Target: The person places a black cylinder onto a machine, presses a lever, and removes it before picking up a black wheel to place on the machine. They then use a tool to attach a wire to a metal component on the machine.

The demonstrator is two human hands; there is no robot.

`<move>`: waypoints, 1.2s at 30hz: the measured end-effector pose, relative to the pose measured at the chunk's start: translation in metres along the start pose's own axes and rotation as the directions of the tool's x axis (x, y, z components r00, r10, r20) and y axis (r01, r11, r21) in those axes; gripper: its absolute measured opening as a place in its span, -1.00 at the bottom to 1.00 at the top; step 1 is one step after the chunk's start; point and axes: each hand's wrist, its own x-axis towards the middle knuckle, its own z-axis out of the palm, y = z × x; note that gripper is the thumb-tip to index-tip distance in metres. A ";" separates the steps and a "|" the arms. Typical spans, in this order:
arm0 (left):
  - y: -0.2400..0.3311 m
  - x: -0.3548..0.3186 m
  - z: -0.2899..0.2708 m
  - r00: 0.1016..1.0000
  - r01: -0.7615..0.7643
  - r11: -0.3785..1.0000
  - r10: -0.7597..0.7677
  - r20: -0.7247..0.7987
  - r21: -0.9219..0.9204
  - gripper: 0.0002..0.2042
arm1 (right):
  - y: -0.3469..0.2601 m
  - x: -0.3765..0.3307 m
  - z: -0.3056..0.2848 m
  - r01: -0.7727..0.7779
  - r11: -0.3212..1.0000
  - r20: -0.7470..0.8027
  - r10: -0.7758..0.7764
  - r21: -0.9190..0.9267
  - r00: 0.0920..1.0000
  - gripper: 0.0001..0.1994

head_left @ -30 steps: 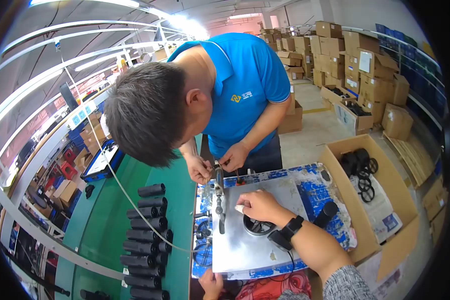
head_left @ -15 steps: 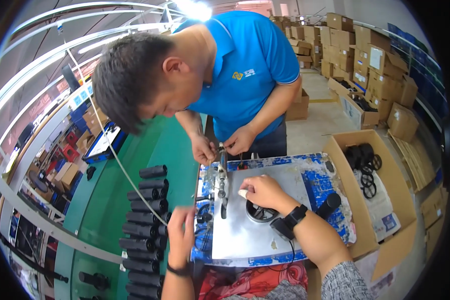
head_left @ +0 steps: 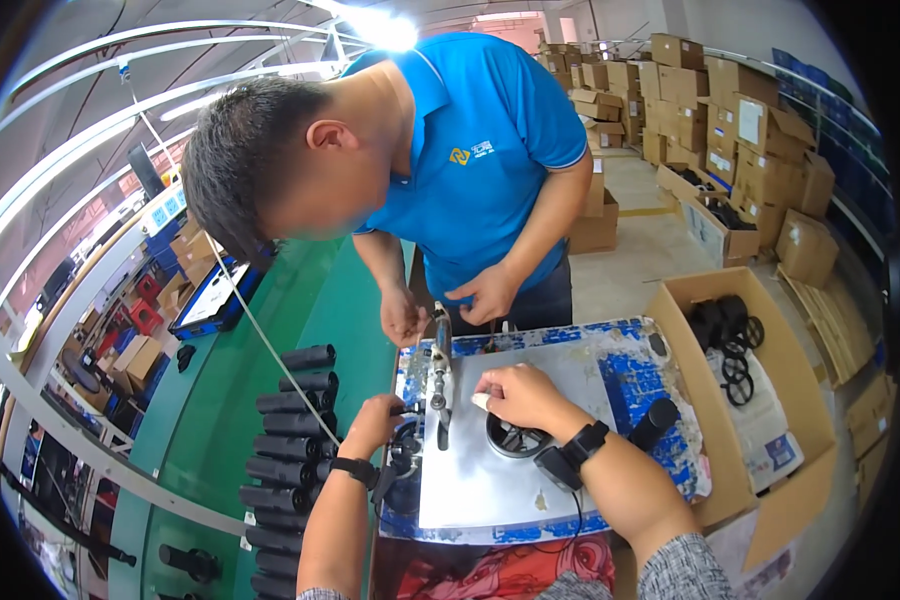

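My left hand [head_left: 375,420] is at the left edge of the worktop, its fingers bent against a small black part [head_left: 410,408]. Below it lie other black parts [head_left: 402,455], partly covered. Over the grey metal plate [head_left: 570,385], my right hand [head_left: 520,395] has its fingers curled together. Something white covers one of its fingertips; whether it pinches anything is hidden. Under this hand sits a black wheel-like ring [head_left: 518,440]. A metal toggle clamp [head_left: 440,370] stands left of it. Across the worktop, a co-worker's hands [head_left: 445,308] are beside the clamp's far end.
Rows of black cylinders [head_left: 285,447] lie on the green bench [head_left: 215,420] at left. A black cylinder [head_left: 655,422] rests at the worktop's right. Beyond it, an open carton [head_left: 705,400] holds black wheels [head_left: 737,370]. A pale cord [head_left: 265,345] crosses the left side.
My left hand has moved forward to the small black part. My right hand stays over the ring. The co-worker's right-side hand has drawn away from the clamp, its fingers looser.
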 end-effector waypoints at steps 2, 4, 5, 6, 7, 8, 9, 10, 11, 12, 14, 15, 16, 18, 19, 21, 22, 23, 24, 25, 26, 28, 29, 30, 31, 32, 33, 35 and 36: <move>0.004 0.001 -0.005 1.000 0.014 1.000 -0.014 0.016 -0.024 -0.71 | 0.001 -0.001 -0.003 -0.018 1.000 0.006 0.018 -0.005 1.000 -0.81; 0.009 0.001 -0.011 0.997 0.060 0.995 -0.056 0.053 -0.078 -0.69 | 0.005 -0.003 0.000 0.014 1.000 -0.025 -0.014 -0.001 1.000 -0.78; 0.010 0.003 -0.014 0.998 0.050 0.996 -0.047 0.047 -0.071 -0.69 | 0.006 -0.005 0.001 0.031 1.000 -0.042 -0.031 0.001 0.999 -0.77; 0.033 0.004 -0.029 0.994 0.069 0.994 -0.062 0.085 -0.080 -0.67 | 0.005 -0.003 0.001 0.033 0.999 -0.039 -0.034 -0.006 0.999 -0.77; 0.039 0.004 -0.036 0.989 0.090 0.992 -0.078 0.122 -0.089 -0.66 | 0.003 -0.001 0.002 0.033 0.999 -0.024 -0.034 -0.012 0.999 -0.77; 0.032 0.004 -0.034 0.983 0.112 0.989 -0.095 0.158 -0.099 -0.64 | 0.001 0.002 0.004 0.034 0.999 -0.007 -0.034 -0.019 0.999 -0.77; 0.019 0.003 -0.026 0.984 0.116 0.987 -0.099 0.151 -0.111 -0.64 | -0.002 0.006 0.005 0.035 0.999 0.014 -0.035 -0.027 0.999 -0.78; 0.010 -0.001 -0.019 0.995 0.096 0.993 -0.093 0.045 -0.064 -0.63 | -0.004 0.010 0.006 0.040 0.998 0.028 -0.039 -0.039 0.999 -0.78; 0.018 0.012 -0.019 0.999 0.027 0.999 -0.026 -0.030 0.037 -0.61 | 0.001 0.001 0.000 0.011 1.000 -0.007 -0.011 -0.013 1.000 -0.79; 0.010 0.026 -0.011 0.994 -0.038 0.990 0.051 -0.098 0.135 -0.59 | 0.007 -0.008 -0.006 -0.020 1.000 -0.039 0.020 0.015 0.999 -0.80; 0.000 0.004 -0.007 0.993 0.027 0.997 -0.019 -0.115 0.068 -0.57 | -0.001 -0.007 -0.005 -0.006 1.000 0.003 0.006 0.014 1.000 -0.81; -0.006 -0.006 -0.004 0.991 0.077 0.997 -0.076 -0.112 0.002 -0.56 | -0.005 -0.006 -0.006 -0.009 1.000 0.020 0.009 0.001 1.000 -0.81; -0.010 -0.011 -0.002 0.987 0.119 0.991 -0.125 -0.096 -0.063 -0.55 | -0.007 -0.005 -0.007 -0.022 1.000 0.030 0.023 -0.009 0.999 -0.82; -0.016 -0.016 0.005 0.987 0.139 0.984 -0.147 -0.065 -0.108 -0.55 | -0.008 -0.003 -0.006 -0.033 0.999 0.039 0.034 -0.020 0.999 -0.82; -0.017 -0.017 0.008 0.985 0.159 0.975 -0.167 -0.035 -0.155 -0.56 | -0.003 -0.002 -0.003 -0.016 1.000 0.027 0.017 -0.019 0.999 -0.82; -0.015 -0.013 0.008 0.984 0.174 0.965 -0.179 -0.007 -0.198 -0.56 | 0.005 -0.001 0.002 0.016 1.000 0.000 -0.016 -0.017 1.000 -0.81; -0.010 -0.013 0.006 0.982 0.188 0.958 -0.191 0.007 -0.217 -0.57 | 0.007 0.000 0.003 0.018 1.000 -0.005 -0.018 -0.019 1.000 -0.81; -0.006 -0.013 0.004 0.979 0.202 0.951 -0.202 0.022 -0.236 -0.57 | 0.008 0.000 0.003 0.027 0.999 -0.005 -0.027 -0.021 1.000 -0.81; -0.002 -0.012 0.002 0.976 0.216 0.943 -0.214 0.037 -0.254 -0.57 | 0.010 0.000 0.004 0.037 0.999 -0.004 -0.037 -0.023 0.999 -0.80; 0.002 -0.012 0.001 0.977 0.212 0.944 -0.210 0.034 -0.253 -0.57 | 0.012 0.000 0.005 0.046 0.999 -0.003 -0.046 -0.025 0.999 -0.80; 0.005 -0.012 -0.001 0.978 0.210 0.959 -0.205 0.046 -0.193 -0.60 | 0.011 0.000 0.005 0.048 0.999 -0.012 -0.048 -0.026 0.999 -0.80; 0.010 -0.013 -0.004 0.978 0.203 0.977 -0.198 0.071 -0.071 -0.65 | 0.010 0.000 0.004 0.037 0.999 0.004 -0.037 -0.037 0.999 -0.78; 0.012 -0.015 -0.005 0.979 0.197 0.978 -0.193 0.068 -0.068 -0.65 | 0.010 0.000 0.004 0.031 0.999 0.013 -0.030 -0.042 0.999 -0.78; 0.014 -0.018 -0.007 0.988 0.151 0.988 -0.152 0.019 0.033 -0.68 | 0.008 -0.001 0.003 0.033 0.999 0.007 -0.032 -0.043 0.999 -0.78; 0.018 -0.021 -0.009 0.994 0.109 0.985 -0.106 -0.027 0.134 -0.70 | 0.005 -0.001 0.001 0.020 0.999 0.031 -0.019 -0.039 0.999 -0.76; 0.022 -0.025 -0.011 0.996 0.073 0.969 -0.058 -0.069 0.235 -0.72 | 0.002 -0.001 -0.001 0.009 0.999 0.056 -0.007 -0.034 0.998 -0.75; 0.032 -0.031 -0.012 0.996 0.069 0.969 -0.054 -0.071 0.236 -0.72 | 0.001 -0.002 -0.002 -0.005 1.000 0.081 0.008 -0.029 0.997 -0.74; 0.059 -0.044 -0.015 0.966 0.100 0.988 -0.068 -0.248 0.117 -0.78 | 0.001 -0.003 -0.006 -0.008 1.000 0.074 0.010 -0.028 0.997 -0.74; 0.072 -0.055 -0.016 0.939 0.110 0.992 -0.085 -0.333 0.054 -0.81 | 0.000 -0.004 -0.006 -0.007 1.000 0.074 0.009 -0.026 0.997 -0.74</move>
